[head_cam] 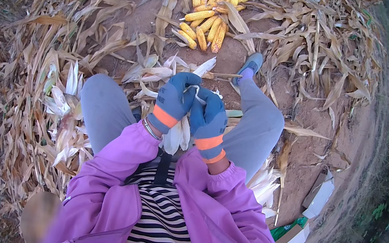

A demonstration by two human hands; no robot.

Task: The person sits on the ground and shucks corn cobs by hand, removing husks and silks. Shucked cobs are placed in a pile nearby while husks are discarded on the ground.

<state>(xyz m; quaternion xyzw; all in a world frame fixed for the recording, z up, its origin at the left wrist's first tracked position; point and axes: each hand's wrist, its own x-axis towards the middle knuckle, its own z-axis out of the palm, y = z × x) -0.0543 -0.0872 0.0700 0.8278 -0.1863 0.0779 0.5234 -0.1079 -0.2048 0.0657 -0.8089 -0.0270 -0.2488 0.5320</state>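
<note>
My left hand (174, 99), in a blue-grey work glove with an orange cuff band, has its fingers closed on a pale corn husk. My right hand (211, 114), gloved alike, meets it above my lap and pinches the same husk. A thin whitish strip (199, 94) of it shows between the fingertips. Broad white husk leaves (174, 137) hang beneath the gloves towards my lap; whether an ear of corn is inside the grip is hidden. Beyond my hands, opened husks (160, 71) lie on the soil.
Bare yellow corn ears (209, 19) lie heaped on the ground ahead. Dry corn stalks and leaves (322, 46) spread at far right, with more stalks (36, 95) on the left. Cardboard boxes (319, 194) and a green bag (286, 229) sit at right. My knees (106, 106) flank my hands.
</note>
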